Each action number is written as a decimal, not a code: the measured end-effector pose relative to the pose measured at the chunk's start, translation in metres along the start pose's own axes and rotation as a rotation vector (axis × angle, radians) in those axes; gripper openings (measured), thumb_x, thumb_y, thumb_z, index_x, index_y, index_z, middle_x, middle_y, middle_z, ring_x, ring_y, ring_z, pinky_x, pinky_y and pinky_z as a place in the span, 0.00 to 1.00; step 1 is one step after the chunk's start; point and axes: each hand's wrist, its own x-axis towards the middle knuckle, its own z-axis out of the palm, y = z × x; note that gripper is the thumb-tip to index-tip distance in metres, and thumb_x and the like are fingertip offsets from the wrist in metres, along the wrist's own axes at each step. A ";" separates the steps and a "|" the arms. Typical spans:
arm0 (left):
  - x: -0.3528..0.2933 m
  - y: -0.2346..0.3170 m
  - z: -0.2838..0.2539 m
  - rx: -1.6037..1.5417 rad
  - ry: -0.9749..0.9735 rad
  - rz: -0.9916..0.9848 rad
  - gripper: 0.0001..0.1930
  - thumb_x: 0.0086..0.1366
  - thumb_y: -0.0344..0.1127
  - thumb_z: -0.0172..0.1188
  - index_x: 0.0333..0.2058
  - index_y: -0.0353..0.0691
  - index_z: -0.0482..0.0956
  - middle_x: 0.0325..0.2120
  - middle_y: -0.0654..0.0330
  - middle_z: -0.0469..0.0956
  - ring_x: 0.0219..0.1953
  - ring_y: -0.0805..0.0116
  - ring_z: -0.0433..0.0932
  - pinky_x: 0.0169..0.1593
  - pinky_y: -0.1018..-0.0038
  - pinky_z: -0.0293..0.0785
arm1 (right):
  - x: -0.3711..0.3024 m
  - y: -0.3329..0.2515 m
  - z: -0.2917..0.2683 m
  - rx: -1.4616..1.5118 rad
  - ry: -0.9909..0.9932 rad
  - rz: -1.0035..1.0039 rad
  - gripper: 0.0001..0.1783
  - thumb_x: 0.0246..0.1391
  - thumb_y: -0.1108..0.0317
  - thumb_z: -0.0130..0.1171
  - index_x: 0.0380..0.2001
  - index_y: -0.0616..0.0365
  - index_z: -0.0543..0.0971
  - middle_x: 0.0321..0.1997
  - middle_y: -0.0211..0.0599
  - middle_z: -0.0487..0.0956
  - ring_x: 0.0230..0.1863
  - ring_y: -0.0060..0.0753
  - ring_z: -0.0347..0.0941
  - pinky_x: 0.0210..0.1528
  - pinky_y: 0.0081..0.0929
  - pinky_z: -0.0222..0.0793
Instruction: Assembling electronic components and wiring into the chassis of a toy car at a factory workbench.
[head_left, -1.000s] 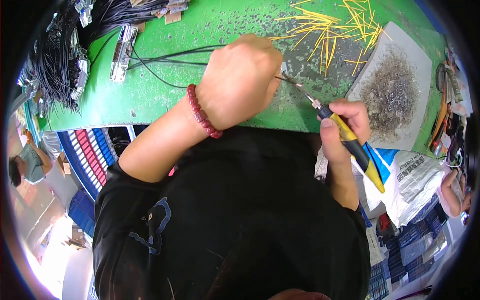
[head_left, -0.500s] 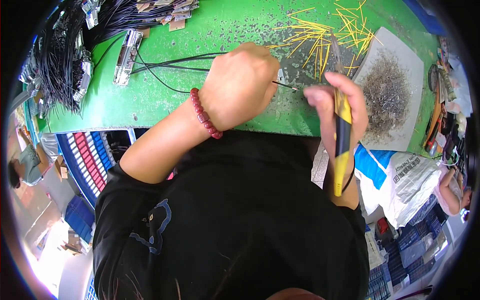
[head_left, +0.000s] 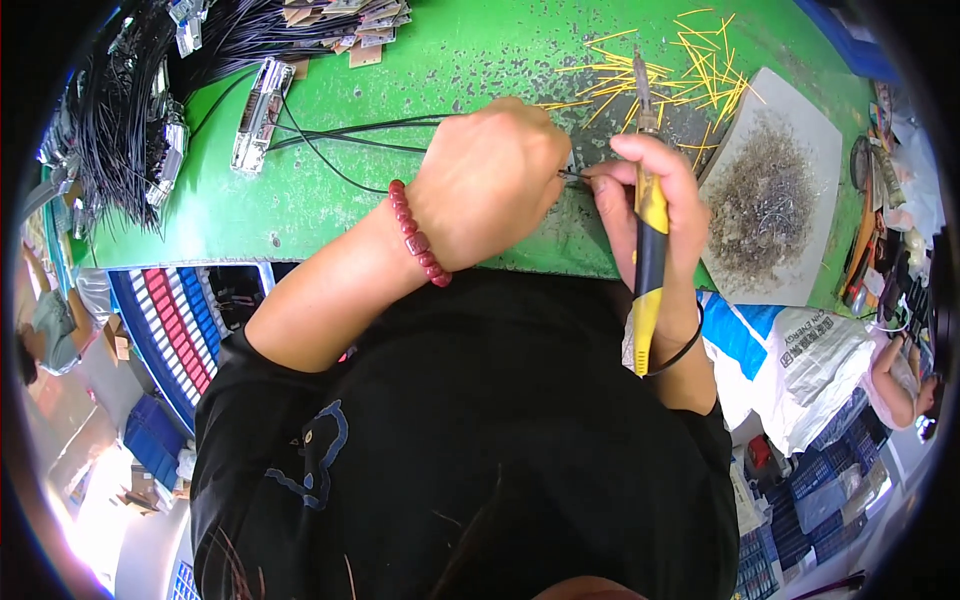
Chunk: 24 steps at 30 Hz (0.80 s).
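My left hand point(head_left: 495, 175), knuckles up and a red bead bracelet on its wrist, is closed on black wires point(head_left: 385, 125). These run left to a silver metal connector housing point(head_left: 262, 115) on the green bench. A short dark wire end pokes out past the fingers. In my right hand point(head_left: 672, 195) is a soldering iron point(head_left: 650, 250) with a yellow and black handle, its metal tip pointing away from me. The thumb and forefinger of that hand meet at the wire end; whether they pinch it is hard to see.
Thin yellow tubes point(head_left: 700, 60) lie scattered at the far side. A grey board point(head_left: 825, 200) heaped with dark debris is at the right. Bundled black cables point(head_left: 110, 130) with metal housings fill the left. A white sack point(head_left: 815, 370) and a seated person point(head_left: 895, 375) are lower right.
My right hand has moved left with the soldering iron, and its fingertips have come up to the wire end. The left hand has shifted slightly right and nearer.
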 end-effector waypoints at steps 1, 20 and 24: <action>0.000 0.001 -0.002 -0.012 -0.025 -0.001 0.04 0.53 0.31 0.60 0.26 0.37 0.76 0.25 0.55 0.76 0.34 0.52 0.76 0.36 0.60 0.73 | 0.000 0.000 0.000 -0.014 -0.020 -0.010 0.21 0.48 0.85 0.61 0.46 0.59 0.76 0.30 0.33 0.79 0.30 0.19 0.75 0.33 0.18 0.71; -0.002 -0.002 0.000 -0.124 0.047 0.007 0.04 0.54 0.29 0.60 0.26 0.37 0.73 0.22 0.55 0.74 0.29 0.50 0.74 0.32 0.60 0.70 | -0.004 0.010 0.008 0.037 0.056 -0.065 0.21 0.49 0.86 0.59 0.47 0.60 0.75 0.27 0.34 0.78 0.27 0.21 0.76 0.36 0.18 0.73; -0.002 -0.002 0.002 -0.115 0.058 0.010 0.04 0.53 0.29 0.60 0.26 0.37 0.73 0.22 0.55 0.74 0.29 0.50 0.74 0.32 0.60 0.70 | 0.005 0.011 0.009 -0.019 0.020 -0.254 0.19 0.52 0.82 0.55 0.49 0.63 0.74 0.20 0.29 0.74 0.19 0.14 0.67 0.30 0.13 0.68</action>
